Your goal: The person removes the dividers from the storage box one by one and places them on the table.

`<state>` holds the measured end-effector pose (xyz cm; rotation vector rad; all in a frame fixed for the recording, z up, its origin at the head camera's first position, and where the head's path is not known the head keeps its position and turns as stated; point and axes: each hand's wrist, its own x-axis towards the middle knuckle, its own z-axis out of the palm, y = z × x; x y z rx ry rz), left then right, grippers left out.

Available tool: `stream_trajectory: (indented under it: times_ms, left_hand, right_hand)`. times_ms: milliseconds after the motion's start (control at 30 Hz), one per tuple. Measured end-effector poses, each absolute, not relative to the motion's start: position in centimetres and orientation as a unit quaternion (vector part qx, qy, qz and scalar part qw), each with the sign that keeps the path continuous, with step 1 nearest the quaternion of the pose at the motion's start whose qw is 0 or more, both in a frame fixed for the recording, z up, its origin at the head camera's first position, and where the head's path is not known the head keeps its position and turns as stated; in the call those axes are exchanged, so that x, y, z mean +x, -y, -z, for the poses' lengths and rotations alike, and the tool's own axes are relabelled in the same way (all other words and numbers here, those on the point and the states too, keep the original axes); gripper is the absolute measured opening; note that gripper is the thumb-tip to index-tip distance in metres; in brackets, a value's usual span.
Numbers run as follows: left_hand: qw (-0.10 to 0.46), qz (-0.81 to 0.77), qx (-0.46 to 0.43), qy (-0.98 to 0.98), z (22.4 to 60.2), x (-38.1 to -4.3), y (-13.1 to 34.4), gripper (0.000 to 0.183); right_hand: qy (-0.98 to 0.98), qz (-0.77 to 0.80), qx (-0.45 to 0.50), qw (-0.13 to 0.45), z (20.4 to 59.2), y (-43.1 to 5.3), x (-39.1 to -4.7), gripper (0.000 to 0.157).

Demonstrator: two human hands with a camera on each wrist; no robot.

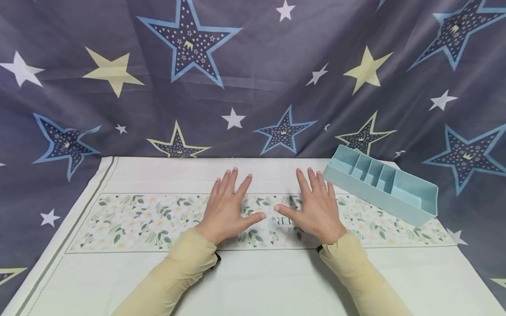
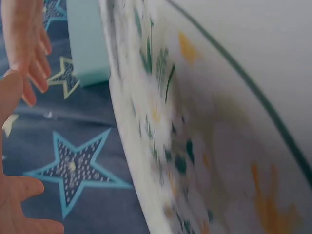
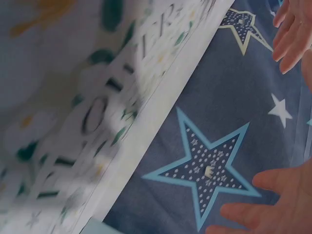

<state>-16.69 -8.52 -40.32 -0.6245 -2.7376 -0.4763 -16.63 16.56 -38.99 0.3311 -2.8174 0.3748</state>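
In the head view my left hand [image 1: 226, 211] is over the flowered mat [image 1: 130, 219], palm down, with its fingers spread. To its right my right hand [image 1: 318, 210] is held the same way, partly covering dark lettering printed on the mat. Neither hand holds anything, and a gap separates the two thumbs. Both wrist views show spread fingers at the frame's edge, with the other hand beyond. Nearest to the right hand is a light blue divided organizer tray [image 1: 375, 186], set at a slant across the mat's far right part.
A white cloth [image 1: 272, 281] covers the table under the mat. Behind it hangs a dark curtain [image 1: 261, 57] printed with stars, which also falls along both sides. Several narrow compartments lie between two larger ones in the organizer.
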Motion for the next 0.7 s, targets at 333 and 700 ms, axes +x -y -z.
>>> stream_trajectory:
  times_ms: [333,700]
  left_hand:
    - [0.124,0.194,-0.245,0.942,39.5,-18.5,5.0,0.096]
    - [0.082,0.213,-0.282,0.932,39.1,-19.9,-1.0,0.091]
  right_hand:
    - [0.972,-0.130,0.100,0.170,38.9,-20.4,-17.1,0.108]
    - [0.975,-0.146,0.063,0.158,38.4,-25.4,-15.9,0.103]
